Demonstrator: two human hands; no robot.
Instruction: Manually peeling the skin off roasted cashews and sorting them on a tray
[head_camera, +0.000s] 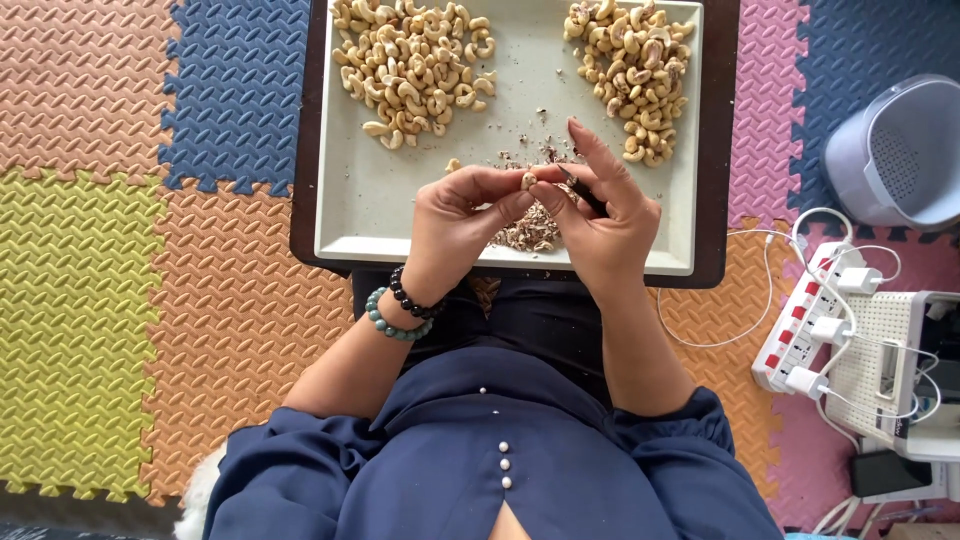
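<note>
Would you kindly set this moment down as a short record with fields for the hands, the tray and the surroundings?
left hand: pinches a single cashew at its fingertips
right hand: grips a small dark-handled blade against that nut
tray: pale, rectangular, on a dark board
left pile: pale, clean cashews
right pile: browner cashews with skin
scraps: skin flakes heaped under the hands
floor: coloured foam mats
right side: power strip with white plugs, grey basket
</note>
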